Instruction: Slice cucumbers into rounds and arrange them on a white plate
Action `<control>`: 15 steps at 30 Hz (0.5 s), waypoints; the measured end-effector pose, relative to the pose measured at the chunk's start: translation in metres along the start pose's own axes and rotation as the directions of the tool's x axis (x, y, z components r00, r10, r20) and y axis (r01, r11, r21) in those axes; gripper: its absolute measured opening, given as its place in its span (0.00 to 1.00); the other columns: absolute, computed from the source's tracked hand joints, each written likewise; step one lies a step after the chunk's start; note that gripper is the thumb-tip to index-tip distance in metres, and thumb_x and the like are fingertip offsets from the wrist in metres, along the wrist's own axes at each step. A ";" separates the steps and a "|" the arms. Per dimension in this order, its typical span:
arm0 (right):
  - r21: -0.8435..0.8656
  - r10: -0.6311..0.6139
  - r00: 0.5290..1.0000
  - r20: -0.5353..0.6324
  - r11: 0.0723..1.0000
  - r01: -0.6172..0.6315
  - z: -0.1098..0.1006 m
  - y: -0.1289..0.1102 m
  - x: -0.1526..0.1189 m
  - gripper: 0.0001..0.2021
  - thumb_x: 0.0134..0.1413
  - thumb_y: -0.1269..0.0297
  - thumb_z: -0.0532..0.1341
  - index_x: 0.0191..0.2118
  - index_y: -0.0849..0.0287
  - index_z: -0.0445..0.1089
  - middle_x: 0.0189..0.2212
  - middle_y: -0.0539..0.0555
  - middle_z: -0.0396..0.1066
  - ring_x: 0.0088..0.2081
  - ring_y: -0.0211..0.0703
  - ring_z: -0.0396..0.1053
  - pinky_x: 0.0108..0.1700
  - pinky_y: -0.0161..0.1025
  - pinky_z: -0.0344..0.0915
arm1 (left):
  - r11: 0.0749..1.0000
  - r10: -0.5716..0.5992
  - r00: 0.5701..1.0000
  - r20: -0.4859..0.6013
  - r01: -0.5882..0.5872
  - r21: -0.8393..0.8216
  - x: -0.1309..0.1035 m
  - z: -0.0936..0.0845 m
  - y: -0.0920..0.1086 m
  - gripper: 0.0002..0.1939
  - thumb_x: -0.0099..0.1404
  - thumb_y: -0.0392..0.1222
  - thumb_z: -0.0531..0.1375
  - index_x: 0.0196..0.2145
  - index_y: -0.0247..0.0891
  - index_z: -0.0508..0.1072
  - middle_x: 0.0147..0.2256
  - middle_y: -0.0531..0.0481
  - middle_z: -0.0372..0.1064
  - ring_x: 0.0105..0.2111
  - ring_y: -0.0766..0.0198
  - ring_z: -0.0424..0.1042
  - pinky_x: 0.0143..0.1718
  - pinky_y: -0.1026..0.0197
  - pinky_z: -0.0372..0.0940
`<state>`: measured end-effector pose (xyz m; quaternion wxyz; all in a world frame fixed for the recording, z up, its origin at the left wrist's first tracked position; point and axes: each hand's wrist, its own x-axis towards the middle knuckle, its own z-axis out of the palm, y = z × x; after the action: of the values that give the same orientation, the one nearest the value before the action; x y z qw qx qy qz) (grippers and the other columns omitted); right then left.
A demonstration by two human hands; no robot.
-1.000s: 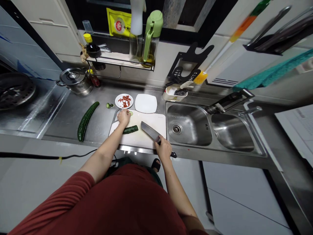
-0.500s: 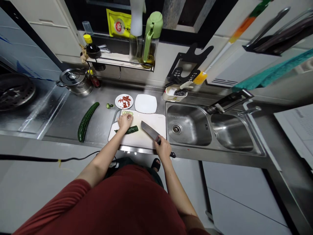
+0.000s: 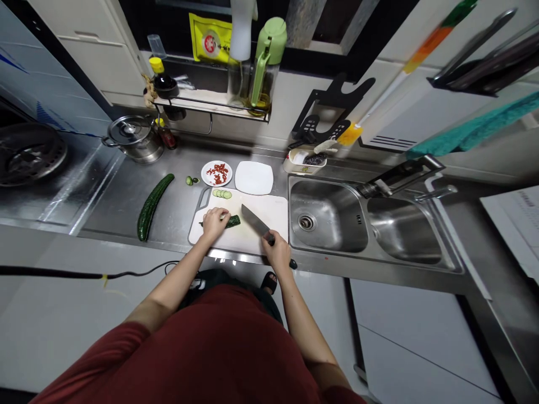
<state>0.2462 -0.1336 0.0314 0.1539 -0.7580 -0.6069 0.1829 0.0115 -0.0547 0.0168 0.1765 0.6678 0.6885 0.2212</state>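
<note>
My right hand (image 3: pixel 277 250) is closed round the handle of a knife (image 3: pixel 254 220), whose blade points up and left over the white cutting board (image 3: pixel 252 242). On the board lies a piece of dark green cucumber (image 3: pixel 233 221); my left hand (image 3: pixel 215 224) rests on its left part, with the fingers bent round it. Several pale cucumber slices (image 3: pixel 222 193) lie in a row near the board's top left. Behind the board are a plate with red chopped pieces (image 3: pixel 217 173) and a white square plate (image 3: pixel 254 177). A whole cucumber (image 3: pixel 154 207) lies to the left.
A double sink (image 3: pixel 328 216) adjoins the board on the right. Small green cucumber ends (image 3: pixel 189 180) lie left of the plates. A lidded steel pot (image 3: pixel 133 138) stands at the back left, under a shelf (image 3: pixel 202 103) with bottles. A faucet (image 3: pixel 435 193) reaches over the sink.
My left hand has moved from the slices down onto the cucumber piece, and the slices now show fully. The knife in my right hand has shifted slightly left.
</note>
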 end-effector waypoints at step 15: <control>0.025 -0.006 0.998 0.058 1.000 0.004 -0.002 -0.012 -0.002 0.13 0.56 0.57 0.56 0.46 0.52 0.69 0.37 0.49 0.74 0.38 0.42 0.70 0.38 0.34 0.58 | 0.997 0.058 0.998 0.035 -0.056 -0.043 -0.004 -0.001 -0.003 0.14 0.65 0.49 0.54 0.37 0.42 0.77 0.40 0.49 0.74 0.41 0.58 0.68 0.46 0.57 0.59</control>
<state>0.2369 -0.1327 0.0389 0.1462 -0.7489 -0.6107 0.2119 0.0082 -0.0587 0.0162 0.1964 0.6873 0.6610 0.2283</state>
